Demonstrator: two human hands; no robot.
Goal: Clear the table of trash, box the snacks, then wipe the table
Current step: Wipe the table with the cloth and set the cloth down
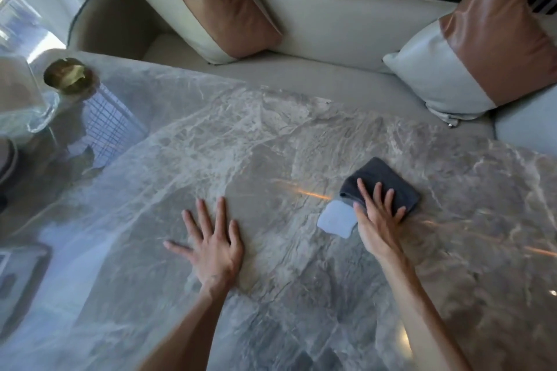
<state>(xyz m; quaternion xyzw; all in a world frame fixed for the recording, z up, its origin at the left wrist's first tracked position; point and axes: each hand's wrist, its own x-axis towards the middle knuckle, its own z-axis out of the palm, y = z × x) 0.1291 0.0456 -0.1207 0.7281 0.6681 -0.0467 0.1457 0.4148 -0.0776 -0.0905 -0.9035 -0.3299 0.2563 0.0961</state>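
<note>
The person is wiping the marble surface [271, 135], which looks clear of trash and snacks across the middle, so the job seems to be in its last step. The right hand [378, 217] is lying flat on a dark grey cloth [388, 181], fingers spread and pressing down rather than pinching; this grip is holding the cloth only by pressure. The cloth is folded into a rough rectangle toward the right side of the surface, nearer the far edge than the near one, and its long axis is running diagonally from the hand toward the far right. It is sitting directly under and just beyond the right fingertips, so the right hand is plainly the nearer one. A pale blue patch [336, 218], possibly a lighter layer of cloth or a separate pad, is peeking out beside the thumb; I cannot tell which. The left hand [214, 241] is resting palm down on bare stone near the middle, fingers splayed, holding nothing and seemingly bracing. The cloth looks soft, thick and dry.
</note>
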